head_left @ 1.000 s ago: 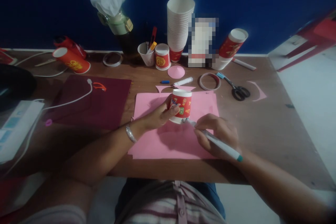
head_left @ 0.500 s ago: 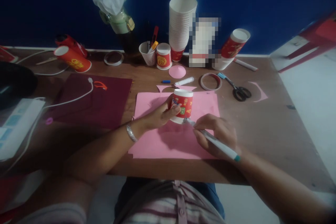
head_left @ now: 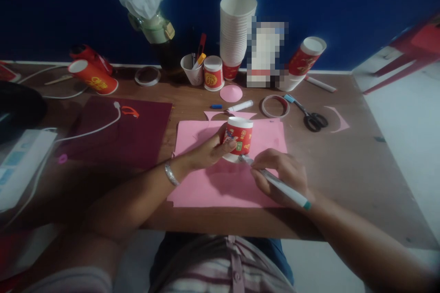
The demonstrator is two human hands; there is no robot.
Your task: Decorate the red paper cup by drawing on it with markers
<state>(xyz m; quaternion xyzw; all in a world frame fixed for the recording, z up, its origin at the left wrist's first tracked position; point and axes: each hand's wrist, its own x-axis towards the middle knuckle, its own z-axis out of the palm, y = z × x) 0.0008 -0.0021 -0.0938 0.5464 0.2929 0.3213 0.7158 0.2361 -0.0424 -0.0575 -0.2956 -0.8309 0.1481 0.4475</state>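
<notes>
My left hand (head_left: pixel 216 149) grips a red paper cup (head_left: pixel 242 136) with yellow and green print and white ends, its thumb across the printed side. Between the fingers of my right hand (head_left: pixel 280 169) is a white marker (head_left: pixel 283 187) with a green end. The marker's tip meets the white lower band of the cup, near its bottom rim. Both hands are over a pink sheet of paper (head_left: pixel 206 190) on the table. Just behind the sheet lie a pink offcut (head_left: pixel 244 115), another white marker (head_left: pixel 241 105) and a small blue cap (head_left: pixel 216 106).
Behind stand a tall stack of white cups (head_left: pixel 233 27), a cup of pens (head_left: pixel 192 71) and a red cup (head_left: pixel 213 74). A pink paper cone (head_left: pixel 231 93), tape roll (head_left: pixel 275 106) and scissors (head_left: pixel 314 121) lie nearer. A dark red sheet (head_left: pixel 137 137) and power strip (head_left: pixel 25 165) are leftward.
My right hand and the marker have moved slightly left along the cup's lower rim. The cup stays in my left hand, and the view has shifted a little.
</notes>
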